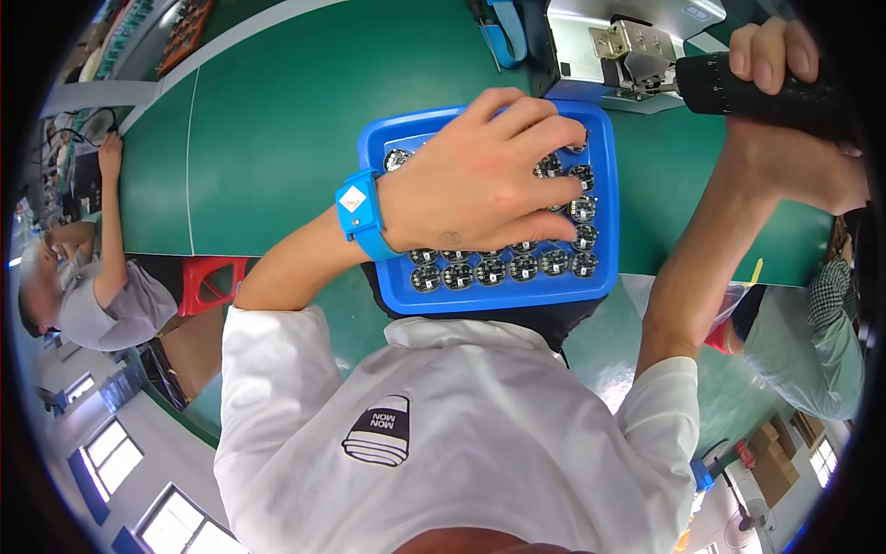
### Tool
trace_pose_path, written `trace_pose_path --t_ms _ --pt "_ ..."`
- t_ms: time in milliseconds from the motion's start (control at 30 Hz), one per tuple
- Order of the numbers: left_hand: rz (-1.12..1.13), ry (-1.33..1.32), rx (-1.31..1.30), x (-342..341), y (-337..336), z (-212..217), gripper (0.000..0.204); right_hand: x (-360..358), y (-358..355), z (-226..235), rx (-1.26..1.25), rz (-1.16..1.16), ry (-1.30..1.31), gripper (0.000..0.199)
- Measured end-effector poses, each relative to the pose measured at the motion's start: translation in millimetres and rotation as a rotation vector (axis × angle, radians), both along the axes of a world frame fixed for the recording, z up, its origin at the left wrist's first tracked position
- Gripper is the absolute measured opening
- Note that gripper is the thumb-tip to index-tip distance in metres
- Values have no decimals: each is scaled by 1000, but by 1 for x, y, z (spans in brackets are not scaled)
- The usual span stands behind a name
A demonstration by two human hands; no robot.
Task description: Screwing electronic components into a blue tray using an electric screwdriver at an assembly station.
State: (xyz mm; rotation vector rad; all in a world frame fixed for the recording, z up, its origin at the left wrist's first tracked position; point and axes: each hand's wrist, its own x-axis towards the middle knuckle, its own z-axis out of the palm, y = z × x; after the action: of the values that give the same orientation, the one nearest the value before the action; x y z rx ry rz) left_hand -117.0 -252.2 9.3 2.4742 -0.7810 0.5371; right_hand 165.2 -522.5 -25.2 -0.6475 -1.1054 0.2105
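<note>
While our left hand [480, 180] spreads loose over the blue tray [604, 157], fingertips on the small round circuit boards [522, 268], our right hand [771, 51] is clenched on the black screwdriver [738, 85]. Many boards fill the tray on the green counter [277, 138]; we judge most remain unhandled.

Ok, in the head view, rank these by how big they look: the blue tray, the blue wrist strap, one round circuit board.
1. blue tray, largest by far.
2. blue wrist strap.
3. round circuit board, smallest.
All sit about equally near the camera, so the order looks sound.
</note>
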Motion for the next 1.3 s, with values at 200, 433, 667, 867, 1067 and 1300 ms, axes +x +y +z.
trace_pose_path --t_ms 200,433,667,867,1067,1300 --pt "56 57 126 1 -7 -4 47 25 -19 -2 -6 4 -12 105" --pt "81 75 133 1 -5 -1 47 9 23 4 -25 0 -33 106" --pt "92 140 84 -1 -5 -3 46 -6 33 15 -41 8 -53 108" --pt "89 144 96 0 -4 -2 44 -14 39 23 -61 13 -68 109" --pt "108 144 110 -2 -2 -2 43 -19 20 30 -85 39 -85 110" --pt "100 136 108 0 -4 -3 42 -8 41 36 -114 38 -111 112"
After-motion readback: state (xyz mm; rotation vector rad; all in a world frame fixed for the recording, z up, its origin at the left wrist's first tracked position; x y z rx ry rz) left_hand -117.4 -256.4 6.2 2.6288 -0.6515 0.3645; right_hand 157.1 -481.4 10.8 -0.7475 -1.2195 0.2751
